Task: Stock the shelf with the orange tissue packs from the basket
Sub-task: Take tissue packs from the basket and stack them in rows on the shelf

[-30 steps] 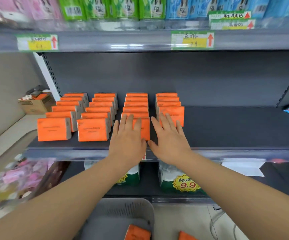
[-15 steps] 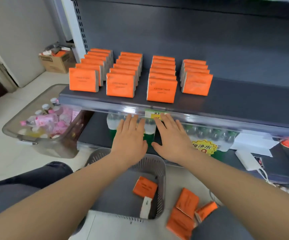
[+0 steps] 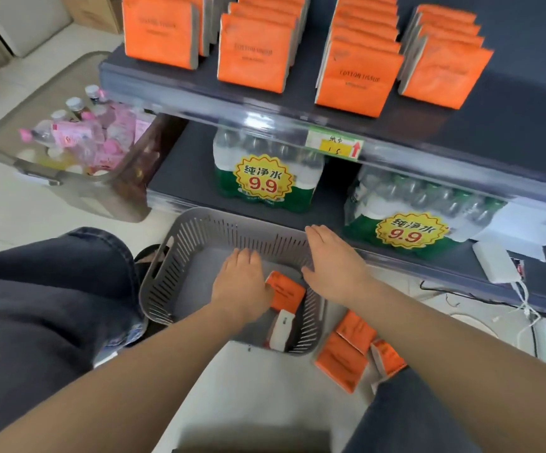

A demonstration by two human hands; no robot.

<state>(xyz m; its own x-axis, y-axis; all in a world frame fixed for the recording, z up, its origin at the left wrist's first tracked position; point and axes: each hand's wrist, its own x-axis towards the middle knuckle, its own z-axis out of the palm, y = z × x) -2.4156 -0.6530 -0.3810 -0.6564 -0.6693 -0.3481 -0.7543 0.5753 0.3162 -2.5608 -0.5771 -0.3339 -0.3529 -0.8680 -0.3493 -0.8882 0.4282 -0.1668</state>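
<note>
Orange tissue pack (image 3: 286, 294) in the basket (image 3: 180, 256) wanted a pinch across its edges, then a lift clear of the rim (my judgement). It lay at three o'clock of the left hand (image 3: 242, 284), touching it, and at eight o'clock of the right hand (image 3: 333, 261). Both hands were spread and held nothing. The shelf (image 3: 510, 103) lay at twelve.

Two water packs are being displayed side by side, the left water pack (image 3: 232, 158) and the right water pack (image 3: 428, 197), each being fronted by a yellow 9.9 sticker (image 3: 264, 177). Pink-labelled bottles (image 3: 82, 135) are being kept in a clear bin (image 3: 69, 188) on the floor. A white power bank (image 3: 497, 261) is being trailed by its cable (image 3: 523, 299). A price tag (image 3: 333, 145) is being shown above the packs.
</note>
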